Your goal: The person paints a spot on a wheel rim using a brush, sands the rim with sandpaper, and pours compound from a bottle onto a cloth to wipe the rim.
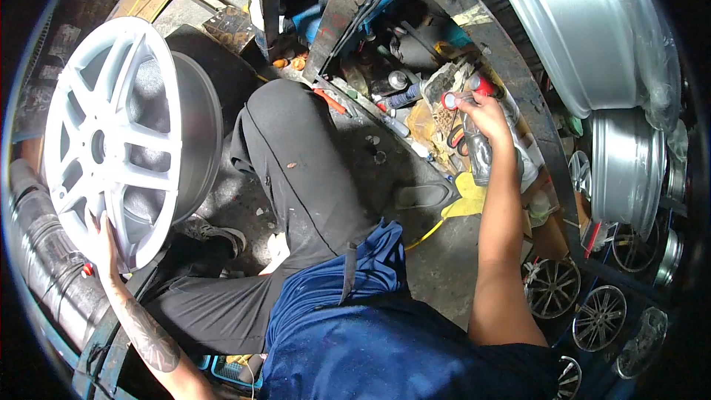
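Wheel (141, 133) at left fingers (105, 232); red piece (449, 101) at right fingers (469, 104), markings unclear

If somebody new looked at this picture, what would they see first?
Probably the big, round, silver-white metal wheel with wide spokes on the left, with the person's left hand at its lower part. Next might come the large, shiny, silver metal wheel barrel at top right. The flat, bright yellow thing right of the middle stands out against the dark floor too.

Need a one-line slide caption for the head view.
Left hand on a silver wheel, right hand at a small red-ringed item amid workshop clutter.
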The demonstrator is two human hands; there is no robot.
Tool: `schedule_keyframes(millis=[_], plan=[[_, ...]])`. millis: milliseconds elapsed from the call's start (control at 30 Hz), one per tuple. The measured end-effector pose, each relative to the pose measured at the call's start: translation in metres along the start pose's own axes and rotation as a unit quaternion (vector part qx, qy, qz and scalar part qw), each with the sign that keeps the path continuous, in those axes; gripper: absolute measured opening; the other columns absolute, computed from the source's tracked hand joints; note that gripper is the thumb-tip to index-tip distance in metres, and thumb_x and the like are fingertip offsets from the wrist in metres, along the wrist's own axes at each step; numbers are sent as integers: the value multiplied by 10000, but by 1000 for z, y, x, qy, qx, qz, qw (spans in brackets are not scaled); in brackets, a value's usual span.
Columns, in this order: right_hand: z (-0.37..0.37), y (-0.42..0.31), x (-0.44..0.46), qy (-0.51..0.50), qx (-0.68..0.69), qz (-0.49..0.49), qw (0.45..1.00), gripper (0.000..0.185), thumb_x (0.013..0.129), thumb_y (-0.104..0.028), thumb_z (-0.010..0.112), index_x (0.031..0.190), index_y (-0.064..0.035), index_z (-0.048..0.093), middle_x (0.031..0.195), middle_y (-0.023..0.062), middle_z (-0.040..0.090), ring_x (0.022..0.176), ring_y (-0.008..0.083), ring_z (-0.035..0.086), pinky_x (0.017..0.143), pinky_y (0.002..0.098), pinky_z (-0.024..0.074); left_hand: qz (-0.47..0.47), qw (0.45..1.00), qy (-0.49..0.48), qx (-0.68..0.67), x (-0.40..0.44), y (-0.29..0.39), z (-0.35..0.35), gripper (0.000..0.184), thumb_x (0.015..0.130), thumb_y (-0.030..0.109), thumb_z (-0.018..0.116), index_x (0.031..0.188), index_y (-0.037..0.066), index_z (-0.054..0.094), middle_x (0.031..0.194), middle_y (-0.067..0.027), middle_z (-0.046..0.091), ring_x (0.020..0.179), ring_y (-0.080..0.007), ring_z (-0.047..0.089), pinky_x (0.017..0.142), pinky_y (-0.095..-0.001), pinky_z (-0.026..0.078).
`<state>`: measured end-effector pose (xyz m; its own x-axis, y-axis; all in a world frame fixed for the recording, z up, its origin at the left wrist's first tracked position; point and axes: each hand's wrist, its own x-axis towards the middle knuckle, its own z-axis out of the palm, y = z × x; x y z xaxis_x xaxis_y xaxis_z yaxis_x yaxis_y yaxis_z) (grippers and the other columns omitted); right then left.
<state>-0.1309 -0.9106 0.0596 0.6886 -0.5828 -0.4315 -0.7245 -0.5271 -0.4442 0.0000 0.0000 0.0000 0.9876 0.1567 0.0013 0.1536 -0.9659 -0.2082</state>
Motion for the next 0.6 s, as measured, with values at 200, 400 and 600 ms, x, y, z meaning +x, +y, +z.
schedule_keyframes(millis=[200, 400, 600], plan=[[-3, -1, 1, -4, -32, -25, 999, 635, 871, -369, 801, 1312, 62, 649, 1251, 226, 712, 1171, 283, 684, 1035, 352, 477, 18, 1000, 23, 3, -2, -3, 2, 636, 989, 463, 601, 1540, 166, 487, 1588, -253, 403, 1489, -453, 320, 1234, -528, 214], [-5, -4, -3, 7, -32, -30, 999, 625, 873, -361, 807, 1294, 76, 655, 1252, 204, 711, 1161, 260, 672, 1035, 340, 468, 13, 999, 25, 28, -2, 0, 0, 627, 989, 435, 607, 1548, 182, 476, 1585, -262, 399, 1489, -454, 315, 1235, -538, 203], [1, 20, 16, 16, -36, -41, 998, 551, 894, -371, 780, 1262, 30, 693, 1188, 141, 738, 1082, 205, 671, 989, 323, 477, 31, 998, 54, 16, -1, -12, 15, 651, 985, 453, 593, 1573, 222, 436, 1584, -238, 414, 1491, -444, 317, 1234, -526, 214]])
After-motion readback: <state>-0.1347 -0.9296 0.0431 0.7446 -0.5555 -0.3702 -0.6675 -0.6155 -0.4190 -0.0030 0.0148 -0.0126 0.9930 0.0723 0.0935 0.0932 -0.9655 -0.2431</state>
